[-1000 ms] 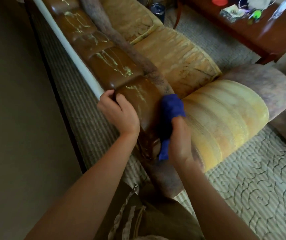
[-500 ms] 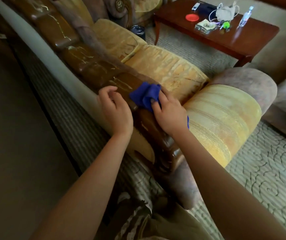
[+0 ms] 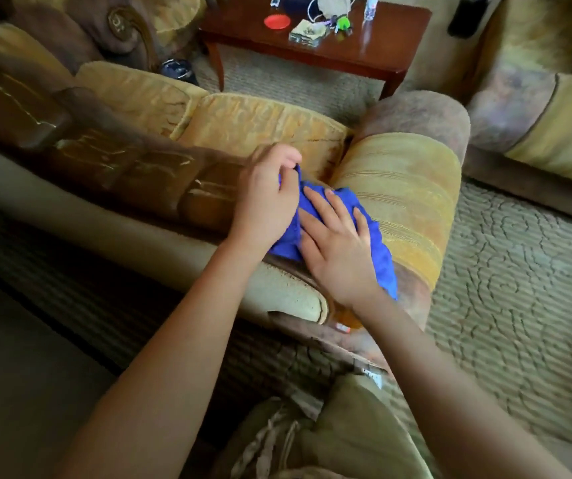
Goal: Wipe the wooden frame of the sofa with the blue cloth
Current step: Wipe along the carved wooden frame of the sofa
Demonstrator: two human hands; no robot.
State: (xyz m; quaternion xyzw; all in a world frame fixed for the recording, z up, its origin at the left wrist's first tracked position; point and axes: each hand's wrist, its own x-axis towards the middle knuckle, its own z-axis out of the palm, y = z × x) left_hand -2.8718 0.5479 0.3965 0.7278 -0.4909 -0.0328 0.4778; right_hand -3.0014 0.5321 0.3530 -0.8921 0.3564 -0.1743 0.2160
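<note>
On the wooden frame [image 3: 208, 198], the limp blue cloth [image 3: 364, 233] lies under the flat, released right hand [image 3: 339, 250]; the left hand [image 3: 263, 198] pinches its eleven-o'clock edge, probably the best hold.

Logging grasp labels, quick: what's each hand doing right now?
Left hand: pinching the blue cloth.
Right hand: open, pressing flat on it.

You're in a home living room, upholstered sofa [image 3: 260, 129] mid-frame, wooden coffee table [image 3: 374, 46] at top, patterned carpet [image 3: 519, 288] at right.
</note>
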